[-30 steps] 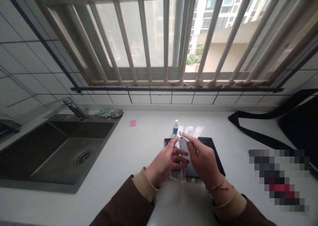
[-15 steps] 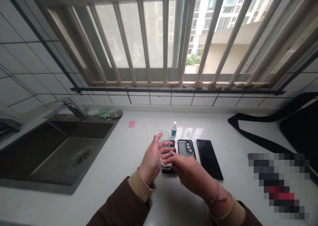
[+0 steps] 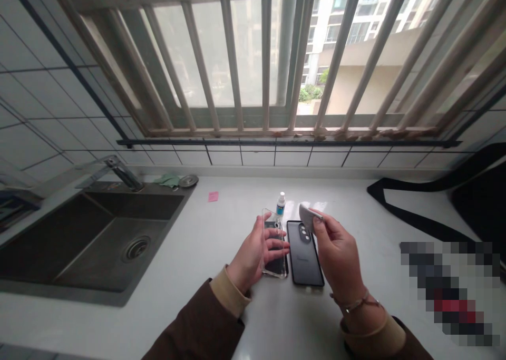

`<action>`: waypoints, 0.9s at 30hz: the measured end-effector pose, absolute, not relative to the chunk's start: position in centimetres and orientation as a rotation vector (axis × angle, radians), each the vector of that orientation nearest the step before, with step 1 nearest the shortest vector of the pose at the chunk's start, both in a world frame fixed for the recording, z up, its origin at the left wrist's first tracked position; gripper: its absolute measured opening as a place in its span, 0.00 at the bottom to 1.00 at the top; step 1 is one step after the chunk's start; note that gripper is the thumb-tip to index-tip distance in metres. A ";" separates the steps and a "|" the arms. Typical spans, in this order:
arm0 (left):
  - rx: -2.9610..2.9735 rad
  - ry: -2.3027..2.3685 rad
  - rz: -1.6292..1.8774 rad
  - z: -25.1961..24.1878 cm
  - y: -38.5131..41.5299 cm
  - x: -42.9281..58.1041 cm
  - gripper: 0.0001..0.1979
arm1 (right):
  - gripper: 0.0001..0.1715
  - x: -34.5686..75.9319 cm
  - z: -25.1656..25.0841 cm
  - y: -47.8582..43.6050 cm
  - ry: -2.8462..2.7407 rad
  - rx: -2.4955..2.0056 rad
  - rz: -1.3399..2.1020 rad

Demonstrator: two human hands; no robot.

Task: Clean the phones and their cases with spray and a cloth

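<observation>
My left hand (image 3: pixel 253 252) holds a clear phone case (image 3: pixel 283 269) upright, its fingers spread behind the see-through back and the thumb at its edge. Behind the case, a dark phone-shaped slab (image 3: pixel 286 268) lies on the counter, partly covered. In my right hand (image 3: pixel 338 249), thumb and fingers pinch a flat, rounded white pad (image 3: pixel 308 216); its exact kind is unclear. Below that pad a black phone case (image 3: pixel 306 262) with camera cutouts rests on the counter. Just past the clear case stands a small bottle (image 3: pixel 280 204) with a white cap and blue label.
At the left is a steel sink (image 3: pixel 118 291) with a faucet (image 3: pixel 126 175). A green cloth (image 3: pixel 168 180) and a round metal strainer (image 3: pixel 188 181) sit at its back corner. A pink note (image 3: pixel 213 196) lies on the white counter (image 3: pixel 190 275). A black strap (image 3: pixel 419 223) lies at the right.
My right hand has lifted away from the clear case, up and to the right, with the white pad. It now hides the black slab and small white cap seen before.
</observation>
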State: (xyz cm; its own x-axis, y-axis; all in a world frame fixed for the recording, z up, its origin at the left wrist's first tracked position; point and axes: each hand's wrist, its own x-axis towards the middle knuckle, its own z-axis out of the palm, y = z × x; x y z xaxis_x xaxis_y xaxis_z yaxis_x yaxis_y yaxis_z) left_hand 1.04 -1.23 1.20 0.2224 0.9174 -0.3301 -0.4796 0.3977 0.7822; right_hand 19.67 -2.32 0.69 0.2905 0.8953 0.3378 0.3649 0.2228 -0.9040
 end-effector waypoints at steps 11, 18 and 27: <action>0.637 0.785 1.155 1.0 -1.6 1.0 0.30 | 0.20 18.1 -1.7 -1.8 -2.106 -0.898 0.239; 0.558 0.906 1.371 0.5 -0.6 0.2 0.31 | 0.16 17.2 -0.4 -3.5 -2.231 -0.759 0.420; 0.456 0.783 1.242 0.9 -0.9 0.3 0.28 | 0.15 17.4 1.6 -4.0 -1.798 -1.003 1.038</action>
State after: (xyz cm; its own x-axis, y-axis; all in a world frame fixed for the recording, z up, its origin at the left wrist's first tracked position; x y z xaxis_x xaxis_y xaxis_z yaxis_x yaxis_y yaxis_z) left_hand 0.34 -0.89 0.85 0.1186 0.9533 -0.2776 -0.6613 0.2844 0.6941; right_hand 17.44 -4.04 1.59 -0.3542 0.9007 0.2516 0.2328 0.3455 -0.9091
